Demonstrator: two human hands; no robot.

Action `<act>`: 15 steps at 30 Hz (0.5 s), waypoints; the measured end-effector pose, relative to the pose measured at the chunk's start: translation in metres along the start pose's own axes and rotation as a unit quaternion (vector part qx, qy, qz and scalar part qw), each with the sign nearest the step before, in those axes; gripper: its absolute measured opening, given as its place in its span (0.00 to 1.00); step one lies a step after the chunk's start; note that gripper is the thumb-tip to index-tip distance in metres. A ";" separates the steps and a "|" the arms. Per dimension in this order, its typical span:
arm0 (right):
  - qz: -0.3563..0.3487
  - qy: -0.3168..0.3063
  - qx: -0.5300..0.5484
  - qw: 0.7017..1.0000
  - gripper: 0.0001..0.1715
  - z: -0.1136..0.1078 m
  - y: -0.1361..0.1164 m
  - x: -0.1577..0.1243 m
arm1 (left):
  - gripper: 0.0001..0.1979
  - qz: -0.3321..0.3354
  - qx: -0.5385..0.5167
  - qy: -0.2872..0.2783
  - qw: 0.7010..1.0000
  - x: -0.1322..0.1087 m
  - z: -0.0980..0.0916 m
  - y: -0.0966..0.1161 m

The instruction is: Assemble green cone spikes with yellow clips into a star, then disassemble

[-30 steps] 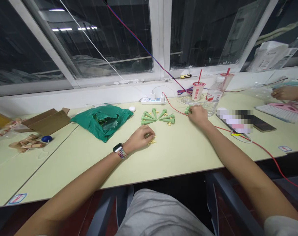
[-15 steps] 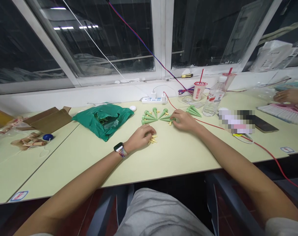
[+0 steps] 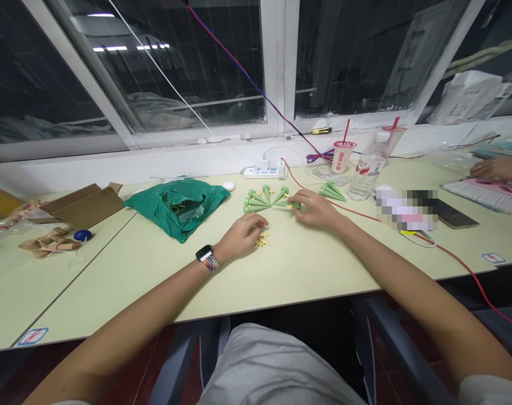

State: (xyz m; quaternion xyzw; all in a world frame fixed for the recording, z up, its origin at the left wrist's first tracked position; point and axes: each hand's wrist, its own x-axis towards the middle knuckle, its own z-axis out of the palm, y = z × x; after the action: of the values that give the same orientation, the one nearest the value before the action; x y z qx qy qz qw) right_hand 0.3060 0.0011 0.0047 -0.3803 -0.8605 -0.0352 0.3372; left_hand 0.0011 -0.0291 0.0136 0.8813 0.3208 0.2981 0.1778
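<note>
My left hand [image 3: 241, 232] rests on the table with its fingers loosely curled and apart, holding nothing that I can see. Beside its fingertips lies a small pile of yellow branched plastic valves [image 3: 263, 241]. Several green plastic spikes [image 3: 266, 194] are fanned out beyond, points towards the middle, with small yellow valves beside some heads. At the fan's right end, my right hand [image 3: 314, 209] has its fingertips closed at a yellow valve [image 3: 288, 207] by the rightmost spike, whose head is partly hidden.
A torn green bag [image 3: 178, 208] lies left, past it a cardboard box [image 3: 89, 205] and wooden toys [image 3: 53, 242]. More green spikes [image 3: 332, 191], a water bottle [image 3: 368, 169], a cup [image 3: 344, 156] and a phone [image 3: 454, 214] stand right. A red cable [image 3: 450, 256] crosses the table. Another person's hand [image 3: 498, 169] touches a pink brush.
My right hand has shifted slightly left, and the yellow valve at its fingertips has moved left and away from me, close to the rightmost spike. My left hand stays nearly still.
</note>
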 end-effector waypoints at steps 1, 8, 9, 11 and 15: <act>-0.012 0.017 0.003 1.000 0.23 0.000 -0.005 0.002 | 0.12 0.000 -0.001 0.012 1.000 0.000 0.000 0.001; -0.135 0.090 0.024 0.986 0.27 0.011 -0.057 0.013 | 0.14 0.023 0.008 0.069 0.997 -0.002 0.000 0.008; -0.147 0.095 0.026 0.984 0.26 0.014 -0.063 0.014 | 0.14 0.026 0.012 0.071 0.997 -0.001 -0.001 0.009; -0.164 0.102 0.032 0.981 0.23 0.020 -0.072 0.014 | 0.10 0.031 0.020 0.072 0.997 -0.001 -0.001 0.009; -0.155 0.108 0.053 0.981 0.19 0.026 -0.077 0.012 | 0.08 0.030 0.024 0.076 0.996 -0.002 -0.001 0.009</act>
State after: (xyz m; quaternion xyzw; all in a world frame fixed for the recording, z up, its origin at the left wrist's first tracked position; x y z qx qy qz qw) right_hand 0.2336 -0.0381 0.0074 -0.2180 -0.8683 -0.0822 0.4380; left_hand 0.0032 -0.0367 0.0177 0.8694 0.3138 0.3615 0.1226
